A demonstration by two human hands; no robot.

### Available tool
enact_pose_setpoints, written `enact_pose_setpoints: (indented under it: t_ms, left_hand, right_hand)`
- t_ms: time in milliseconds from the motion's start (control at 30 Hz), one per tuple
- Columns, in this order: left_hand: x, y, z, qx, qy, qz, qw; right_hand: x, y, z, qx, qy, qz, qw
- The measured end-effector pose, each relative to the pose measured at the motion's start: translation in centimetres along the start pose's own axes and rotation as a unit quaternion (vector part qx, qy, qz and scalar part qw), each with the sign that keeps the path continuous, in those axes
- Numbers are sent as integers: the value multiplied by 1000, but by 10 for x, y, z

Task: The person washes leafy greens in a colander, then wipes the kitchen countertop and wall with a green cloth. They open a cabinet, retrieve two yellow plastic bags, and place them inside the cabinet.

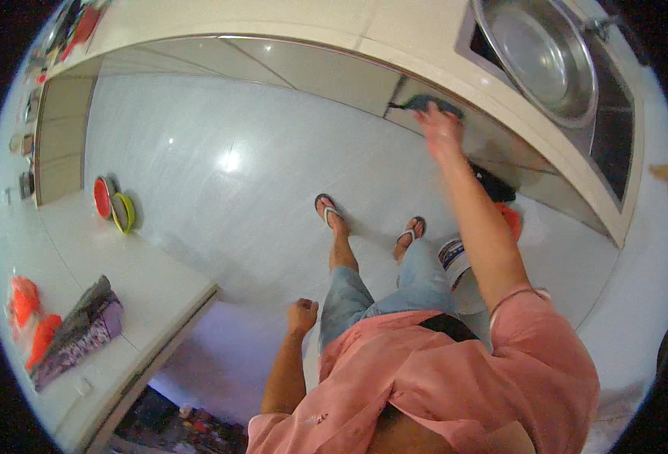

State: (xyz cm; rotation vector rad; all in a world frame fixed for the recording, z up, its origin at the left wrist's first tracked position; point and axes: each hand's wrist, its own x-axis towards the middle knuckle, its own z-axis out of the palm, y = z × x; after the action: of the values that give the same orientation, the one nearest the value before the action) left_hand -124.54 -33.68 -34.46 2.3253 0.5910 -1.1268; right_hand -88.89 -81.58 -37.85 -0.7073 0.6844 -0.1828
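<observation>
My right hand (440,129) reaches forward to the cabinet fronts below the counter, its fingers at a dark cloth-like item (427,104). Motion blur hides whether the fingers grip it. My left hand (303,315) hangs beside my left thigh with its fingers curled; nothing shows in it. Beneath my right forearm, a black item (490,183) and an orange-red item (511,220) are partly covered. A white bucket (453,258) with a printed side stands near my right leg.
A large metal basin (530,62) rests over the cooktop (615,142) at the right. Red (102,197) and yellow-green (124,213) basins are by the left wall. A doorway edge (198,303), orange bags (25,301) and a patterned cloth-like item (81,335) lie to the lower left.
</observation>
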Motion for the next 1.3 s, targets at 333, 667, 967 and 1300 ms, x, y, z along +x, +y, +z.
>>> enact_pose_setpoints:
  t_ms: [333,667,967,1300]
  left_hand:
    - [10,43,-45,-176,52,76,980]
    - [74,-47,-150,-63,162,22,985]
    - [151,-84,-240,-379,196,-59,902]
    - [216,35,-454,-471,171,15,865]
  right_hand:
    - [-86,-66,-41,-89,198,7,976]
    - [-117,16,185,-273,-11,38,961]
    - [-103,71,333,-275,-177,112,938]
    - [-38,166,491,-304,-196,163,918]
